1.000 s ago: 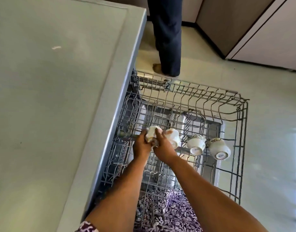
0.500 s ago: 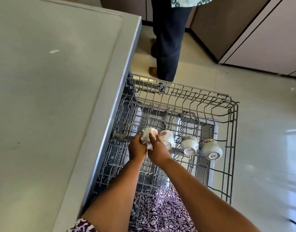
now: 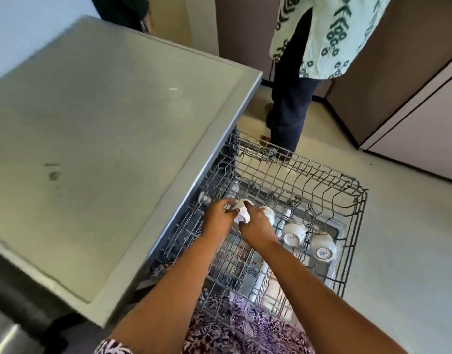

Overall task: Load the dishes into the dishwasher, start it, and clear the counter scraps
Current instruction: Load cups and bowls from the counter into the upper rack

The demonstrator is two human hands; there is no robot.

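The dishwasher's grey wire rack (image 3: pixel 355 198) is pulled out over the floor. Both my hands meet over its left part. My left hand (image 3: pixel 218 217) and my right hand (image 3: pixel 255 226) together grip one small white cup (image 3: pixel 241 213), tilted just above the rack wires. A second white cup (image 3: pixel 269 213) lies right behind my right hand, partly hidden. Two more white cups (image 3: pixel 293 232) (image 3: pixel 322 247) sit upside down in a row to the right, their printed bases facing up.
The grey countertop (image 3: pixel 104 149) covers the left half of the view, with a small dark smudge (image 3: pixel 53 175) on it. Another person (image 3: pixel 293 98) in dark trousers stands just beyond the rack's far end. Cabinets (image 3: pixel 411 111) line the right; pale floor lies right of the rack.
My view has tilted up and swung, so more of the counter and the standing person shows. My hands stay on the same cup at the rack's left; the person stepped slightly.
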